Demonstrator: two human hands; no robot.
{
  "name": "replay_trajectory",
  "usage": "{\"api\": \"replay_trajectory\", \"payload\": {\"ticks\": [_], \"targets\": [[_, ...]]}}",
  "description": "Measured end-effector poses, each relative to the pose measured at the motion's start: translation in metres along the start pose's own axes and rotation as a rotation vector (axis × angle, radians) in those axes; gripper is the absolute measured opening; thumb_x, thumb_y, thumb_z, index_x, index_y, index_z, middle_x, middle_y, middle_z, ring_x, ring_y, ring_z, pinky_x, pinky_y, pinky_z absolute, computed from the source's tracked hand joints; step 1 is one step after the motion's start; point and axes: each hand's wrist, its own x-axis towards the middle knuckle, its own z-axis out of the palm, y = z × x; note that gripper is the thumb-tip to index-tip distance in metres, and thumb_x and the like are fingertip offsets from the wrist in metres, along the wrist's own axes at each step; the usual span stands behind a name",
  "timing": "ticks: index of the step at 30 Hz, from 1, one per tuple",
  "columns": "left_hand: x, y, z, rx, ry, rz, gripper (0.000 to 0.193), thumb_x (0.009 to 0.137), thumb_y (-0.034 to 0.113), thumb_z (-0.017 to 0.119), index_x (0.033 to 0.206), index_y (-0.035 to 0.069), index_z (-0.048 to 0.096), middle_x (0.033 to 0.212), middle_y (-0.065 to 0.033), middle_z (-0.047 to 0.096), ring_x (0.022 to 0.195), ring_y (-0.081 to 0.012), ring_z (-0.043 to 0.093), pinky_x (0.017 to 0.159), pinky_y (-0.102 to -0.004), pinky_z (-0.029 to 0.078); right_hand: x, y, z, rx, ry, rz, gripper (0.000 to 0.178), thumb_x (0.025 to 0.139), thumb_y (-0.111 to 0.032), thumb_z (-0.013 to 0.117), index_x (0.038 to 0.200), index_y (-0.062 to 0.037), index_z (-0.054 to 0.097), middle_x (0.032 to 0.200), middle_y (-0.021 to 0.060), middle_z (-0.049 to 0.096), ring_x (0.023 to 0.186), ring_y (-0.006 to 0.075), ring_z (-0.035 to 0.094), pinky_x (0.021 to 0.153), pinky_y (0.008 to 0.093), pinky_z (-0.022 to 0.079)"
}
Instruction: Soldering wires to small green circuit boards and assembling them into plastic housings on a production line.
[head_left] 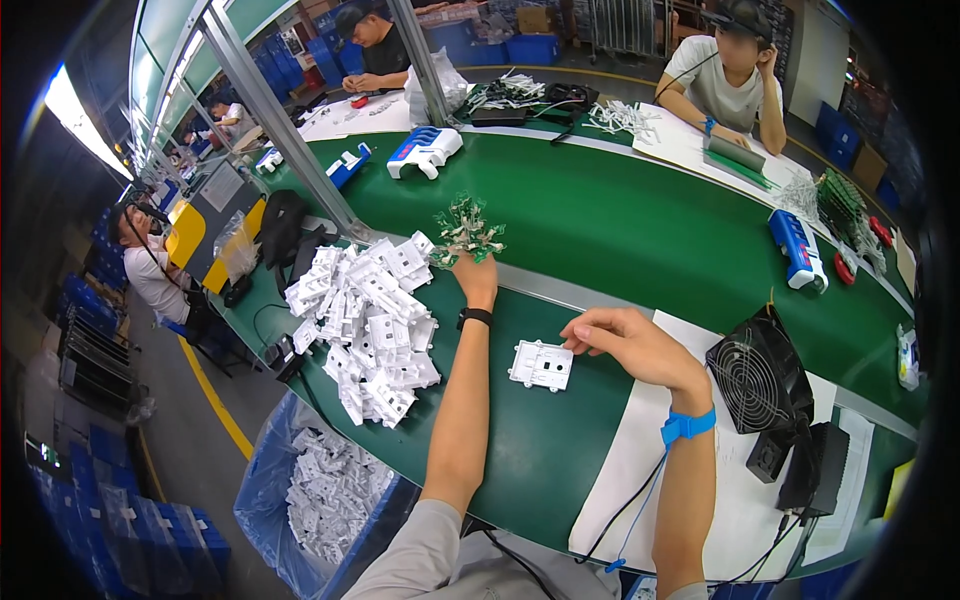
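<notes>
Right hand [638, 344], loosely curled at a white plate [533, 365], pinch unclear, has it just leftward, long axis roughly sideways; left hand [475, 278], farther off, sits at green circuit boards [467, 235], closure hidden.

Factory assembly area; long green belt [600, 240]; co-workers [722, 85] alongside; heaped white plastic parts [385, 335]; blue bins [531, 48]
</notes>
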Motion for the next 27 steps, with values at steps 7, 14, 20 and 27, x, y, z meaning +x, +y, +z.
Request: {"api": "replay_trajectory", "payload": {"ticks": [7,14,20,27], "targets": [[-0.007,0.01,0.008,-0.047,-0.063,-0.185,0.018,0.089,0.008,0.063,0.09,-0.01,0.066,0.077,-0.0245,0.069,0.068,-0.0268,0.065,0.065,-0.0382,0.046,0.002,0.013,0.001,0.025,0.024,0.001,0.033,0.101,-0.025,0.058,0.114,0.0041,0.068,0.099,0.0106,0.072,0.097,0.0169,0.066,0.092,0.0284,0.05],[0.004,-0.01,0.001,-0.105,0.003,-0.164,0.024,0.089,0.01,0.063,0.075,-0.009,0.057,0.064,-0.0233,0.059,0.057,-0.0244,0.049,0.059,-0.0419,0.041,0.012,0.005,0.015,-0.022,-0.068,0.017,0.033,0.104,-0.024,0.055,0.118,0.0042,0.065,0.106,0.0113,0.071,0.102,0.0171,0.065,0.094,0.0293,0.051],[-0.006,0.009,0.026,-0.049,0.032,-0.171,0.018,0.082,0.008,0.065,0.078,-0.009,0.059,0.069,-0.0257,0.06,0.066,-0.0399,0.058,0.066,-0.0465,0.044,0.004,0.01,0.003,-0.025,-0.04,0.017,0.031,0.103,-0.022,0.057,0.118,0.0029,0.066,0.107,0.0105,0.072,0.103,0.0158,0.066,0.094,0.0288,0.051],[0.016,-0.154,0.018,0.464,-0.123,0.375,0.03,0.092,0.015,0.058,0.117,-0.001,0.063,0.102,-0.0248,0.063,0.092,-0.0391,0.057,0.08,-0.0547,0.041,0.036,0.039,0.01,-0.072,-0.096,-0.204,0.035,0.101,-0.028,0.062,0.119,0.0029,0.064,0.105,0.0093,0.072,0.096,0.0144,0.066,0.083,0.0303,0.054]]}}
